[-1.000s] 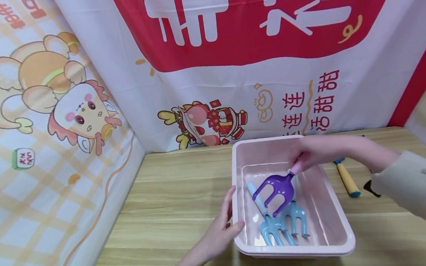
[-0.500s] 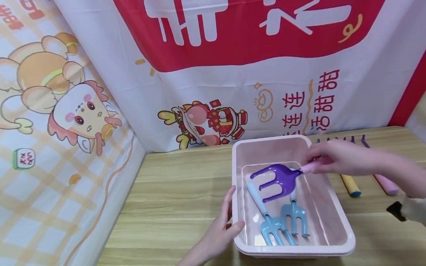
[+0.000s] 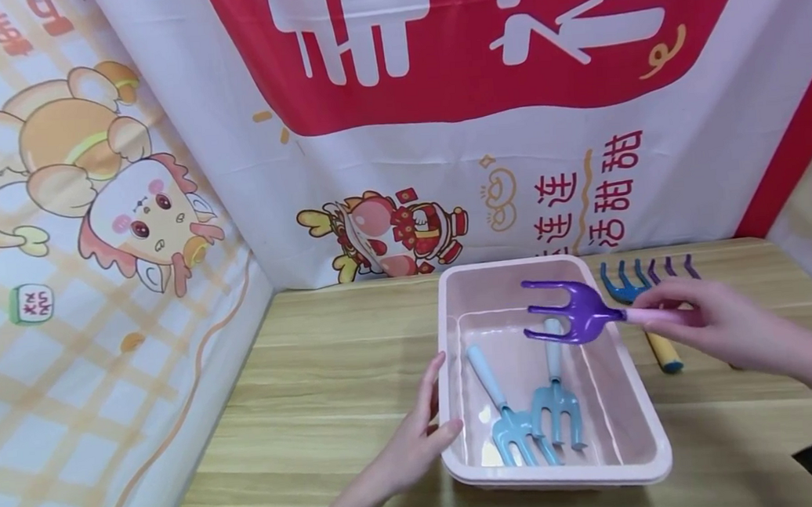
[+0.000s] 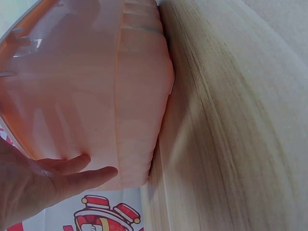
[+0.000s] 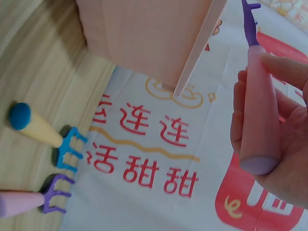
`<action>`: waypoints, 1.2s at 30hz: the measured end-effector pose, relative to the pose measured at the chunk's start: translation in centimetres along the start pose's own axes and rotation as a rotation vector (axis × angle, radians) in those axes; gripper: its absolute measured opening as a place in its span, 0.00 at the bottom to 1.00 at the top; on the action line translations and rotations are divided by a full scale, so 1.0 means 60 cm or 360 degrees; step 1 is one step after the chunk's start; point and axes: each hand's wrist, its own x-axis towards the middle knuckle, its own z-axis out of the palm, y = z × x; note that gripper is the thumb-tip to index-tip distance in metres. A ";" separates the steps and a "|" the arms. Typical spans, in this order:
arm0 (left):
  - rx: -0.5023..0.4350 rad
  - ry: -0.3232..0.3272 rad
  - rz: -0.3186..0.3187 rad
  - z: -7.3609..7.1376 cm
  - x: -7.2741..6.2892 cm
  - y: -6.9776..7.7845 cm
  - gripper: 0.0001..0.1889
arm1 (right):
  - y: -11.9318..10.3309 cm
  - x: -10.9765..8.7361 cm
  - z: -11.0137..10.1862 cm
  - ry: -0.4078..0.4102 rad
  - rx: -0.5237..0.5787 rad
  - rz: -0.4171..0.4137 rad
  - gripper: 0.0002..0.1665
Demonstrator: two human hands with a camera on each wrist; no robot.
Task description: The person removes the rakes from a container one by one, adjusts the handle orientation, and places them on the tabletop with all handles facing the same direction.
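Note:
A purple hand fork [image 3: 573, 312] with a pink handle is held by my right hand [image 3: 707, 319], over the right side of a pale pink plastic bin [image 3: 549, 475]. In the right wrist view, fingers and thumb wrap its pink handle [image 5: 260, 115]. My left hand [image 3: 418, 433] holds the bin's left side, thumb over the rim; the left wrist view shows its fingers [image 4: 91, 178] on the outer wall. Inside the bin lie two light blue hand forks, one fork [image 3: 505, 411] at the left, the other fork [image 3: 558, 400] beside it, their tines overlapping.
Right of the bin, a blue fork with a yellow handle [image 3: 663, 352] lies on the wooden table [image 3: 329, 369]. Beside it is another purple fork [image 5: 55, 195] with a pink handle, mostly behind my right hand in the head view. Printed cloth [image 3: 371, 154] hangs behind the table.
My right hand has moved right, lifting the purple fork from low inside the bin to above its right side; its tines now point left. My left hand stays on the bin.

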 end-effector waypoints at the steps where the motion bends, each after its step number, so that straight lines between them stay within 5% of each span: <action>1: -0.0002 -0.0002 0.0003 0.000 0.000 0.000 0.43 | 0.005 -0.007 -0.001 0.0040 -0.0011 0.0021 0.10; 7: -0.0005 -0.0005 0.0005 -0.001 0.001 -0.002 0.43 | 0.036 -0.048 -0.007 0.0176 0.0113 0.0174 0.12; 14: -0.0013 -0.0005 0.0007 -0.002 0.000 -0.002 0.43 | 0.081 -0.083 -0.012 0.0446 0.0010 0.0064 0.09; 20: -0.0042 -0.0012 0.0023 -0.001 0.000 -0.004 0.43 | 0.119 -0.108 -0.012 0.0533 0.0024 0.0155 0.09; 25: -0.0073 -0.0027 0.0058 -0.001 0.000 -0.005 0.43 | 0.151 -0.125 -0.006 0.0680 0.0244 0.0151 0.26; 30: -0.0069 -0.0021 0.0053 -0.001 0.001 -0.005 0.43 | 0.195 -0.134 0.002 0.0879 0.0532 -0.0004 0.34; 36: -0.0066 -0.0020 0.0048 0.000 0.002 -0.004 0.43 | 0.249 -0.150 0.005 0.0990 0.0400 0.0082 0.30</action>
